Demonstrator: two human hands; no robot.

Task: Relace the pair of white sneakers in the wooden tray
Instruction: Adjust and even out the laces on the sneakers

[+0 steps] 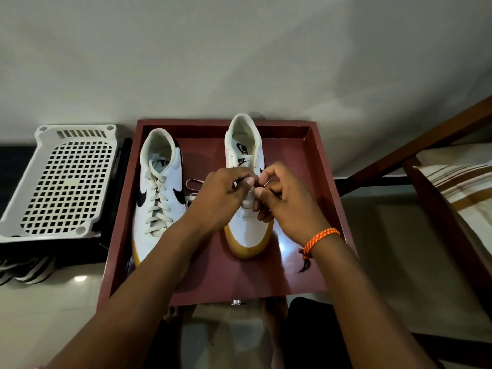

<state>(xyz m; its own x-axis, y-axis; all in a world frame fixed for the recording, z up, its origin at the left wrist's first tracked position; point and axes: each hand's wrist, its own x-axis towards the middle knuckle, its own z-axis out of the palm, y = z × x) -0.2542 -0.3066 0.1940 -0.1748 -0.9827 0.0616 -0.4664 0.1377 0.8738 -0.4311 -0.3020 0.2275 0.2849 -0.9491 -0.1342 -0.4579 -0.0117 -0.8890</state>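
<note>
Both my hands sat over the right sneaker (246, 227) in the wooden tray (316, 161): left hand (223, 198) and right hand (287, 206) fingers pinched its lace (193, 183); left sneaker (157, 198) was laced.

The left hand (226, 193) and right hand (285, 198) hide the right sneaker's (249, 230) eyelets and lace.

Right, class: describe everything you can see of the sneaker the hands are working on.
The right-hand sneaker is white, leather-looking, with a tan gum sole and black logo on tongue and insole. It stands upright in the wooden tray, toe toward the person. Its upper eyelets are empty. Both hands, left and right, pinch the lace over its midfoot.
</note>
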